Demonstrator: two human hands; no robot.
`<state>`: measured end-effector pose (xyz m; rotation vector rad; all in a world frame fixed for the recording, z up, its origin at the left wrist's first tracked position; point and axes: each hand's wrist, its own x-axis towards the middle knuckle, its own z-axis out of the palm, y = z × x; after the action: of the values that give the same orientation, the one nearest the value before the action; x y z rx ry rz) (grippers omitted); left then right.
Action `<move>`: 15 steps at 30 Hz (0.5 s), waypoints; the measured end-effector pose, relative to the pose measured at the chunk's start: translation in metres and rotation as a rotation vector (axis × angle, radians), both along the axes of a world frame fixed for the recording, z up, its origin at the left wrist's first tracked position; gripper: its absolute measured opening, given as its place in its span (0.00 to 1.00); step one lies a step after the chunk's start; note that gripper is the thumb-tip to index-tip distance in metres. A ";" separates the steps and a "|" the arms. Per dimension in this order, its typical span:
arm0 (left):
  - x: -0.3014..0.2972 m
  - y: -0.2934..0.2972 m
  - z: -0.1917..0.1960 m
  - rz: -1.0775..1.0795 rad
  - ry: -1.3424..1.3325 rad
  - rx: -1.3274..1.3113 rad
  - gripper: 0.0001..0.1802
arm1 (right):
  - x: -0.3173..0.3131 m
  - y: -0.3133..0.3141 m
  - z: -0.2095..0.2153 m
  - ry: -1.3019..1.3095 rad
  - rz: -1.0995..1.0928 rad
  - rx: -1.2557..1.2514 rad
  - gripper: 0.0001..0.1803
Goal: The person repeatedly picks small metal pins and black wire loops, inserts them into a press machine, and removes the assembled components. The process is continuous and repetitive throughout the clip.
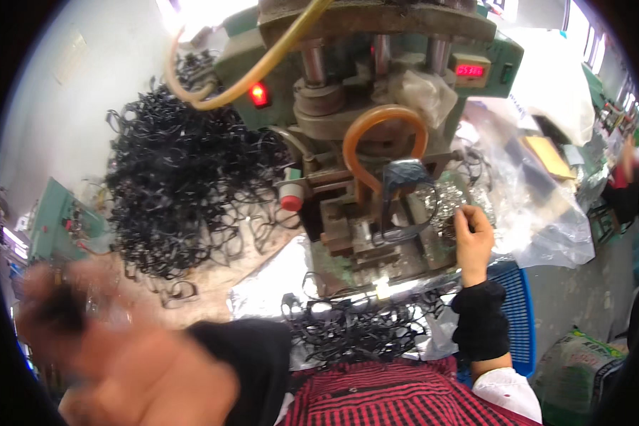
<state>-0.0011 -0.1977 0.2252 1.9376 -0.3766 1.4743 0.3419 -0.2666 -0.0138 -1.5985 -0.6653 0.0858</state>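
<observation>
A black loop (pixel 406 172) stands at the working spot of the press, its thick upper part raised and its thinner strands hanging over the metal fixture (pixel 376 259). Just to its right lie many small shiny metal pieces (pixel 444 209), spread in a glinting patch. The right hand (pixel 474 238) is at the right edge of this patch, thumb and fingers curled in a narrow pinch; whether a piece sits between the fingertips I cannot tell. The left hand (pixel 131 355) is well apart, large and blurred at the lower left; a dark patch shows among its fingers, but I cannot tell whether it holds anything or how wide it is. An orange curved hose (pixel 351 145) arches behind the loop, and a red button (pixel 290 202) faces out to the left of the fixture. Above rises the heavy green and grey press (pixel 319 99), with a lit red display (pixel 470 70) on its right. A great heap of black bands (pixel 184 170) covers the desk (pixel 216 277) at left, and a smaller tangle (pixel 362 326) lies before the press. A blue basket (pixel 522 312) is beside the right forearm, near clear plastic sheeting (pixel 547 220).
</observation>
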 end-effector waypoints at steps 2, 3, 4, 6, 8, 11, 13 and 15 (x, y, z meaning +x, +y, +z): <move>0.035 -0.020 -0.011 0.006 0.042 -0.007 0.21 | -0.006 0.013 0.003 -0.088 0.036 0.005 0.04; 0.081 -0.025 -0.031 -0.008 0.054 -0.058 0.21 | -0.006 0.015 0.004 -0.088 0.020 -0.001 0.04; 0.118 -0.034 -0.046 -0.001 0.076 -0.108 0.21 | -0.010 0.017 0.009 -0.074 0.022 0.006 0.04; 0.153 -0.042 -0.061 0.020 0.102 -0.165 0.20 | -0.018 0.021 0.015 -0.065 0.047 0.012 0.04; 0.171 -0.044 -0.067 0.021 0.115 -0.188 0.20 | -0.012 0.017 0.007 0.018 0.080 0.051 0.04; 0.179 -0.043 -0.069 0.015 0.101 -0.212 0.20 | 0.002 0.004 0.000 0.030 0.111 0.018 0.07; 0.181 -0.041 -0.070 0.032 0.090 -0.214 0.19 | 0.003 0.003 -0.004 0.056 0.096 0.049 0.07; 0.181 -0.047 -0.069 0.028 0.086 -0.220 0.19 | 0.001 -0.011 -0.002 0.116 0.088 0.057 0.06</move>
<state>0.1799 -0.2442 0.1559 1.8290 -0.1430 1.3828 0.3433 -0.2772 -0.0157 -1.4974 -0.6422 0.2215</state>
